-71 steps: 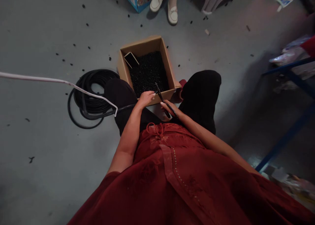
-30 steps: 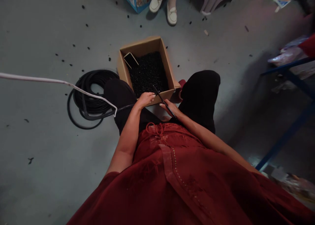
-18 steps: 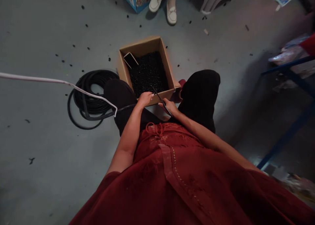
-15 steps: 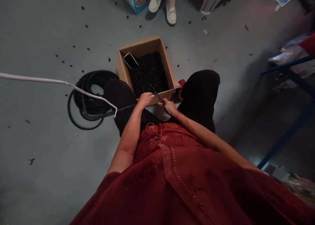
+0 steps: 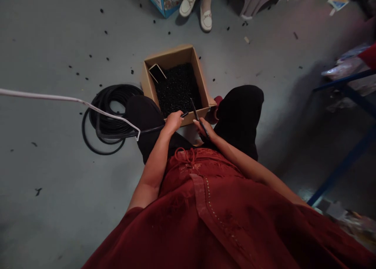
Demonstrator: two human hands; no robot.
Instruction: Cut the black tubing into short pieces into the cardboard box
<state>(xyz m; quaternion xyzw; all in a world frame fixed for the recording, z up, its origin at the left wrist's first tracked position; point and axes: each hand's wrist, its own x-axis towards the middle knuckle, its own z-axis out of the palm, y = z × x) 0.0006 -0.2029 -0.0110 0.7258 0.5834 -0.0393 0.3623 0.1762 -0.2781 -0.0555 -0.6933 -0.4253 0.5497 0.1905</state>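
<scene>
My left hand [image 5: 174,121] is closed around a black tube [image 5: 152,128], whose short end sticks out past the fingers over the near rim of a cardboard box [image 5: 201,75]. From that hand the tube runs left across my thigh to a black coil [image 5: 102,104] on the floor. My right hand [image 5: 205,128] grips dark scissors [image 5: 195,110], blades pointing up toward the box, a little to the right of the tube's end. Many small black pieces [image 5: 178,84] fill the box bottom, and a small dark flat thing with a pale edge [image 5: 158,72] leans in its far left corner.
Small black bits lie scattered on the floor [image 5: 53,104]. A pale cord [image 5: 58,97] stretches in from the left to my thigh. Beyond the box are another person's white shoes [image 5: 206,20], a blue carton [image 5: 164,2] and a plastic stool [image 5: 252,2]. A blue frame [image 5: 346,159] stands right.
The scissors have moved right, away from my left hand, and point more upright. More of the tube's end now shows beyond my left fingers.
</scene>
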